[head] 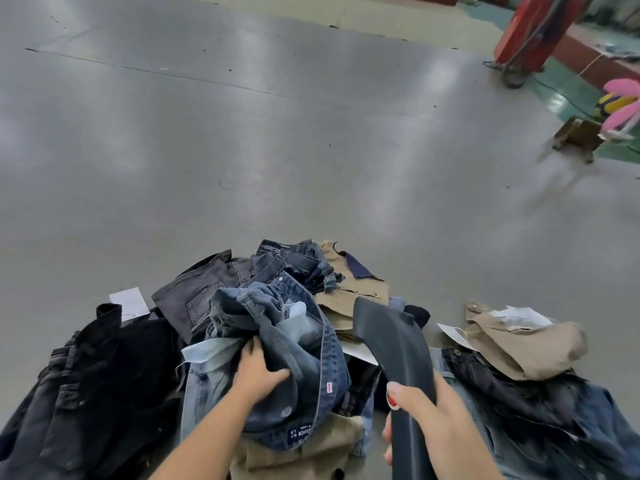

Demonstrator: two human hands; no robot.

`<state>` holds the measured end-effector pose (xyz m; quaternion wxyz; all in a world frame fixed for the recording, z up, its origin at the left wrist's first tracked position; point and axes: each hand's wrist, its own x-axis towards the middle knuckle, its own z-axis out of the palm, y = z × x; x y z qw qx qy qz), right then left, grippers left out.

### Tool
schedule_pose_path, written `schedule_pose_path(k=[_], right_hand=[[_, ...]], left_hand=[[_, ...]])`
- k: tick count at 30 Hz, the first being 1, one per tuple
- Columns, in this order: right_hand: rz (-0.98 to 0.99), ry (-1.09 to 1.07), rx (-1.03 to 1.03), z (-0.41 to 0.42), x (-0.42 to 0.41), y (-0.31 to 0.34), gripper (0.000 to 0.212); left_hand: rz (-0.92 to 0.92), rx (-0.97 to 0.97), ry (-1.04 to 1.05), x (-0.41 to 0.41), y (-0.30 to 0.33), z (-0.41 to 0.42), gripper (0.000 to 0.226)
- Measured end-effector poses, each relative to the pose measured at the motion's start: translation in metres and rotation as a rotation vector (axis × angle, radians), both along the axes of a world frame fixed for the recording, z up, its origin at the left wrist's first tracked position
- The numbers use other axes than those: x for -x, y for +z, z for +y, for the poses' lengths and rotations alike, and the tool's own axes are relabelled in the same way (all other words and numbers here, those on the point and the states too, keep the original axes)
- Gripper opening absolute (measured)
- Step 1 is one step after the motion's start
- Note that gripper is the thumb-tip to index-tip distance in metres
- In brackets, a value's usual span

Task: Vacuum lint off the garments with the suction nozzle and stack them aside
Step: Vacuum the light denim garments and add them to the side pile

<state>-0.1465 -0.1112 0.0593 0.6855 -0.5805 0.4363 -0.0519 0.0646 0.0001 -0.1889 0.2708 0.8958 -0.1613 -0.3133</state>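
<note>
Left hand (258, 372): digs into the blue jeans (294, 358) on top of the middle heap, fingers curled into the denim.
Right hand (426, 414): wrapped around the black nozzle (391, 344), thumb on top.
Nozzle: its wide mouth points away from the person, just above the tan garment (349, 289).
Pile on the right (519, 351): tan piece lying over dark denim.
Black clothes (104, 375): heaped at the left.
Table (242, 150): grey, carrying all the heaps.

I see blue denim jeans (294, 344), a black suction nozzle (391, 344), khaki trousers (526, 344), a grey bench (242, 133).
</note>
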Motion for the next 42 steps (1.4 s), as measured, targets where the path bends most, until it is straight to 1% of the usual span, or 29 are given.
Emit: schedule_pose_path(k=[2,3,4,5,6,7,8,9,10,11,12,14,15,18,21,24,26,29,30,32,33,35,37,39,41,42], right_hand=[[0.001,-0.004,0.002,0.002,-0.001,-0.003,0.013],[-0.009,-0.005,0.013,0.003,-0.003,-0.005,0.017],[-0.020,-0.003,0.035,0.004,-0.004,-0.007,0.024],[-0.033,0.006,0.059,0.005,-0.006,-0.009,0.030],[-0.045,0.013,0.077,0.005,-0.007,-0.011,0.030],[-0.060,0.007,0.081,0.006,-0.009,-0.012,0.024],[-0.082,0.000,0.071,0.006,-0.009,-0.012,0.017],[-0.106,-0.008,0.057,0.007,-0.010,-0.012,0.015],[-0.135,-0.017,0.048,0.008,-0.010,-0.011,0.018],[-0.168,-0.025,0.041,0.009,-0.011,-0.010,0.026],[-0.208,-0.041,0.026,0.011,-0.011,-0.009,0.033],[-0.304,-0.076,-0.021,0.015,-0.012,-0.007,0.039],[-0.352,-0.084,-0.038,0.017,-0.014,-0.006,0.040],[-0.485,-0.124,-0.069,0.024,-0.021,-0.002,0.038],[-0.544,-0.142,-0.031,0.022,-0.020,0.006,0.035],[-0.585,-0.214,0.078,0.010,-0.013,0.019,0.025],[-0.610,-0.269,0.097,0.000,-0.011,0.025,0.024],[-0.623,-0.292,0.095,-0.010,-0.011,0.031,0.025],[-0.628,-0.298,0.074,-0.013,-0.012,0.032,0.027],[-0.615,-0.304,0.036,-0.016,-0.014,0.029,0.028],[-0.596,-0.294,0.025,-0.017,-0.015,0.026,0.025],[-0.548,-0.255,0.006,-0.016,-0.017,0.023,0.020],[-0.497,-0.204,0.008,-0.013,-0.017,0.022,0.025],[-0.454,-0.155,0.031,-0.010,-0.014,0.025,0.034],[-0.408,-0.087,0.040,-0.005,-0.009,0.030,0.040],[-0.388,-0.047,0.035,-0.001,-0.006,0.032,0.039]], left_hand=[[0.190,0.109,-0.089,-0.009,0.004,-0.004,0.118],[0.284,0.142,-0.070,-0.013,0.007,-0.005,0.116],[0.343,0.151,-0.038,-0.016,0.009,-0.006,0.107],[0.358,0.148,-0.041,-0.017,0.010,-0.007,0.090],[0.338,0.121,-0.080,-0.014,0.011,-0.009,0.069],[0.320,0.114,-0.123,-0.011,0.014,-0.011,0.049],[0.312,0.132,-0.122,-0.007,0.021,-0.015,0.033],[0.329,0.193,-0.068,-0.005,0.031,-0.020,0.022],[0.370,0.283,0.032,-0.005,0.046,-0.023,0.014],[0.418,0.387,0.149,-0.006,0.063,-0.026,0.011],[0.473,0.478,0.266,-0.008,0.082,-0.027,0.011],[0.618,0.603,0.441,-0.011,0.124,-0.023,0.019],[0.687,0.654,0.473,-0.010,0.142,-0.019,0.023],[0.850,0.774,0.467,0.000,0.189,-0.003,0.031],[0.913,0.842,0.492,0.011,0.217,0.015,0.032],[0.930,0.865,0.565,0.015,0.234,0.039,0.034],[0.943,0.875,0.596,0.020,0.241,0.053,0.041],[0.902,0.928,0.604,0.026,0.246,0.064,0.058],[0.900,0.949,0.612,0.027,0.246,0.066,0.058],[0.910,0.978,0.616,0.031,0.248,0.068,0.047],[0.941,0.991,0.599,0.033,0.249,0.068,0.045],[0.990,1.029,0.556,0.039,0.246,0.068,0.052],[0.978,1.034,0.560,0.041,0.243,0.068,0.049],[0.974,1.027,0.619,0.039,0.241,0.065,0.047],[1.022,1.057,0.666,0.036,0.241,0.060,0.046],[1.047,1.086,0.685,0.035,0.242,0.056,0.046]])
